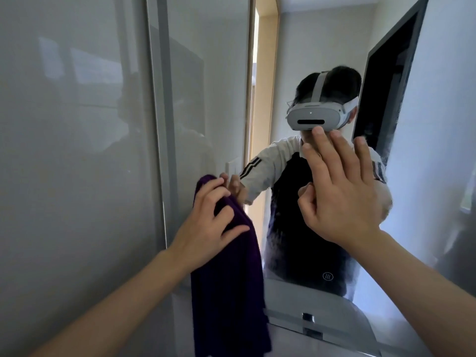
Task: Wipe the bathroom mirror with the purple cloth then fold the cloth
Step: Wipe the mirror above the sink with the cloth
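Observation:
The bathroom mirror (296, 60) fills the middle and right of the head view and reflects a person wearing a white headset. My left hand (208, 222) presses the top of the purple cloth (229, 292) against the mirror's left part, fingers gripping it. The rest of the cloth hangs straight down below the hand. My right hand (340, 197) is raised in front of the glass with fingers spread and holds nothing; whether its palm touches the mirror is unclear.
A glossy grey wall panel (77, 150) with a vertical metal strip (161, 124) stands to the left of the mirror. A clip (309, 318) sits at the mirror's lower edge. A dark framed opening (386, 86) shows in the reflection at right.

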Demonstrator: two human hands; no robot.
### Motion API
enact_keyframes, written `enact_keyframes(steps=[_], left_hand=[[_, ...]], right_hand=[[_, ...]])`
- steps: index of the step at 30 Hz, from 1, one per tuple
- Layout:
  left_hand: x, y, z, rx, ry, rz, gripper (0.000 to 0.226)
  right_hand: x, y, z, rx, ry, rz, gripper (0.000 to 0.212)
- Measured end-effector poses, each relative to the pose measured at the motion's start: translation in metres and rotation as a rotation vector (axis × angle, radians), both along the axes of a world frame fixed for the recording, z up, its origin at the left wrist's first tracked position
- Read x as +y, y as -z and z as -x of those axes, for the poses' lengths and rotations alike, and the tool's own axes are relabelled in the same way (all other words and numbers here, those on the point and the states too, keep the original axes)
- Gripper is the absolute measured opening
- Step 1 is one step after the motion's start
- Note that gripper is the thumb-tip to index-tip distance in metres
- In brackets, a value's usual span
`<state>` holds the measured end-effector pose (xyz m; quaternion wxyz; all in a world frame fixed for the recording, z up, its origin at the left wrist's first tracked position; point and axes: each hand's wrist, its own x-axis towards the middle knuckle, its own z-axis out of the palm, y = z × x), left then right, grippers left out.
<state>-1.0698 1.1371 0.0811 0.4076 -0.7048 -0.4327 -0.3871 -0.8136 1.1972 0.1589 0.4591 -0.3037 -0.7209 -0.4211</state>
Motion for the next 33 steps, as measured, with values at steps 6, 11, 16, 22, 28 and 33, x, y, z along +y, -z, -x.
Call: enact_keyframes(steps=[6,11,16,22,28,33], left_hand=[[-0.005,0.001,0.000,-0.101,-0.159,-0.044,0.035],[-0.014,0.032,0.012,-0.077,-0.230,0.133,0.049],[-0.027,0.047,0.013,-0.114,-0.366,0.302,0.069],[-0.025,0.078,-0.018,-0.528,-0.527,0.388,0.078],[0.000,0.083,-0.022,-0.549,-0.404,0.348,0.086],[0.019,0.003,-0.043,-0.206,-0.367,0.185,0.088]], right_hand=[[-0.001,0.000,0.000,0.007,-0.001,0.002,0.068],[-0.002,0.000,0.000,0.009,-0.006,-0.003,0.066],[-0.001,0.000,-0.001,0.007,-0.009,-0.001,0.066],[-0.003,0.000,-0.001,0.008,0.004,0.009,0.064],[-0.002,0.000,0.000,0.001,0.012,0.014,0.066],[-0.001,-0.001,0.000,0.000,0.001,0.008,0.067]])
